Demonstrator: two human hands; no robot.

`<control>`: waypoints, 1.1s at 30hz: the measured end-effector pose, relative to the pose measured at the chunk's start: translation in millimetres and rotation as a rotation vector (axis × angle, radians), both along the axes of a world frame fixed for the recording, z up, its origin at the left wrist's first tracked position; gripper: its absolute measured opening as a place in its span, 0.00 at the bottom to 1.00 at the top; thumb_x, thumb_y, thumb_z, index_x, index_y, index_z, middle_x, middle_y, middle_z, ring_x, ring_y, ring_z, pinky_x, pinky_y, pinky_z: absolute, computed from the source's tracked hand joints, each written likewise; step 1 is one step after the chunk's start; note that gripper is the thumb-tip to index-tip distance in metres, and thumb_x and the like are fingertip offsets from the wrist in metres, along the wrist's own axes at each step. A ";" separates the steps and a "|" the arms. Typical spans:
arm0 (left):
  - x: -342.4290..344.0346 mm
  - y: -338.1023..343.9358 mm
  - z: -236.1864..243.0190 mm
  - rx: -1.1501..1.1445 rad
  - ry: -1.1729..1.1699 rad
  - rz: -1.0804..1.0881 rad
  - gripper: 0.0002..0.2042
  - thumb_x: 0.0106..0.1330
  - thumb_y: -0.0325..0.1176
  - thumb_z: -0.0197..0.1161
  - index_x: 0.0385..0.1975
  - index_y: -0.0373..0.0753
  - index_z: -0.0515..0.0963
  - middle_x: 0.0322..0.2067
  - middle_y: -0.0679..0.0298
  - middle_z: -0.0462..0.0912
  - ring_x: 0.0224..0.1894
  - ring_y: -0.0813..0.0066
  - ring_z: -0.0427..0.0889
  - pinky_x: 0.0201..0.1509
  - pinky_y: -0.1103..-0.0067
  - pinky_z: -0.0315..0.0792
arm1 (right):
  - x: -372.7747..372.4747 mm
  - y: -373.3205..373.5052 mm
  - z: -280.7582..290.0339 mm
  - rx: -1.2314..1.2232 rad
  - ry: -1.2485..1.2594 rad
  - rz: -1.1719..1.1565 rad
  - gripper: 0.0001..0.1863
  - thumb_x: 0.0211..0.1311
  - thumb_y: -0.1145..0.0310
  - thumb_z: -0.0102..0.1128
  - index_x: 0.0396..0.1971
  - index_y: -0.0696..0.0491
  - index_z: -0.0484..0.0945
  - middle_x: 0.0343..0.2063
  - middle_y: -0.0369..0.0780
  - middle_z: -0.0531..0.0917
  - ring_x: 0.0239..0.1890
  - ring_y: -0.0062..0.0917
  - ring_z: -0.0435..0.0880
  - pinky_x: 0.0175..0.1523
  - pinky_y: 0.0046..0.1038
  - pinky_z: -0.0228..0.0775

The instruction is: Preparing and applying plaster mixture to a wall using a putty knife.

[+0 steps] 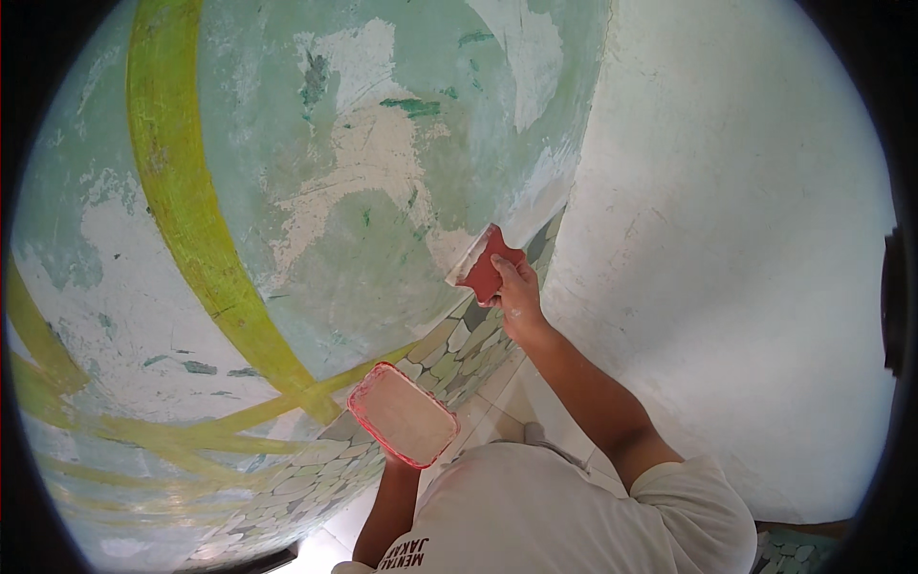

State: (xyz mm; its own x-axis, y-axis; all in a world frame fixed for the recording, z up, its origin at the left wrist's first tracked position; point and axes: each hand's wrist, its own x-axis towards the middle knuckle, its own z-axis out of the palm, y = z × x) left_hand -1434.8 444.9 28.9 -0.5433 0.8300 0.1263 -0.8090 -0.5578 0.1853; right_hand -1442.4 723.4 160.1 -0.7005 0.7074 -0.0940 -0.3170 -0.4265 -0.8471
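Note:
My right hand (517,297) is closed around a red putty scraper (490,266), the thumb lying on its face. Along its left side the scraper has a pale edge smeared with putty, close to the green wall (382,258); I cannot tell whether it touches. Lower down, my left hand (399,467) holds a red-rimmed rectangular tub (405,415) from underneath, its fingers mostly hidden by the tub. Smooth beige putty fills the tub. Whitish and beige patches of filler (368,153) cover parts of the wall above.
A yellow-green painted band (196,220) curves down the wall at left, crossed by others lower. Stone-patterned tiles (459,349) line the wall's foot. A plain white wall (727,239) meets the green one in a corner at right. Pale floor tiles (492,421) show below.

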 end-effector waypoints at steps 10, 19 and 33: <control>-8.2 -28.2 -15.8 -0.036 -0.077 -0.082 0.36 0.55 0.56 0.63 0.61 0.44 0.62 0.58 0.57 0.69 0.59 0.56 0.69 0.66 0.49 0.54 | 17.1 -14.5 -69.8 -0.140 -0.164 -0.153 0.12 0.64 0.65 0.52 0.46 0.52 0.72 0.35 0.37 0.81 0.27 0.21 0.81 0.16 0.23 0.66; -8.9 -55.3 -8.8 -0.045 -0.046 -0.074 0.36 0.57 0.58 0.60 0.61 0.42 0.62 0.59 0.56 0.69 0.59 0.54 0.70 0.66 0.47 0.52 | -7.7 -34.7 -44.4 0.079 0.096 -0.145 0.11 0.65 0.65 0.56 0.43 0.54 0.76 0.35 0.33 0.81 0.30 0.15 0.79 0.31 0.18 0.70; -14.9 -86.3 -14.3 -0.140 -0.176 -0.033 0.34 0.58 0.61 0.56 0.61 0.49 0.62 0.56 0.55 0.70 0.57 0.53 0.70 0.62 0.47 0.58 | -14.7 -41.3 -92.2 -0.053 -0.297 -0.218 0.08 0.63 0.69 0.53 0.41 0.54 0.76 0.33 0.36 0.81 0.27 0.20 0.81 0.24 0.25 0.75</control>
